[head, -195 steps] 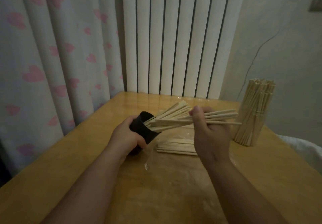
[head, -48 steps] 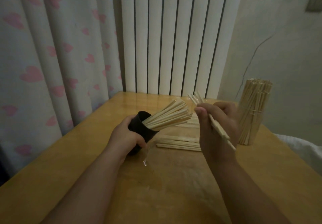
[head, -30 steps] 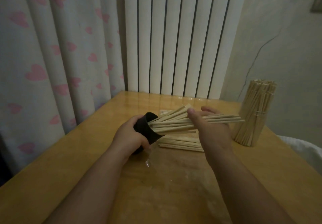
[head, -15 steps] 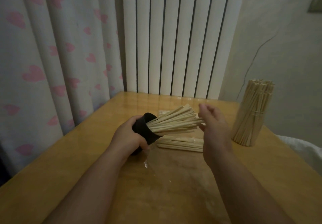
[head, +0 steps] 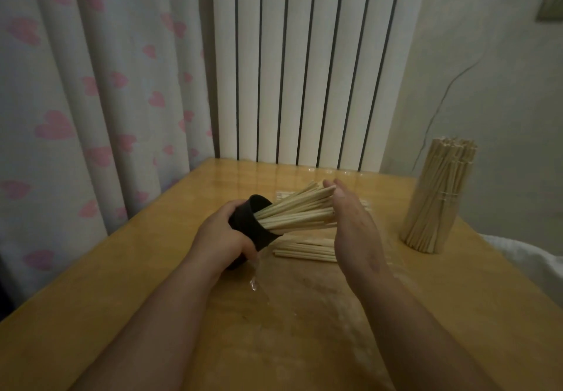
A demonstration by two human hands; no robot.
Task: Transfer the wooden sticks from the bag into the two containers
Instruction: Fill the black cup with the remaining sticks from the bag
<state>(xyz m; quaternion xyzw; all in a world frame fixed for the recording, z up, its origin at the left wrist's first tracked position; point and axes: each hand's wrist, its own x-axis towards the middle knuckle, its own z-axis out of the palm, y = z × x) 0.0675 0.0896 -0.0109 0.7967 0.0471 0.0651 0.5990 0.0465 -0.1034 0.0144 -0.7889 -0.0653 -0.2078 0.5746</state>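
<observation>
Head view showed left fingers [head: 227, 209] gripping the cup [head: 249, 223], right fingers [head: 338, 191] flat against its sticks [head: 295, 212], a pile [head: 304, 251] left beneath

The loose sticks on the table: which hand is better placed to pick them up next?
The right hand, probably. It is open, holds nothing, and is just above the loose sticks. The left hand grips the tilted black cup, so it is busy.
</observation>
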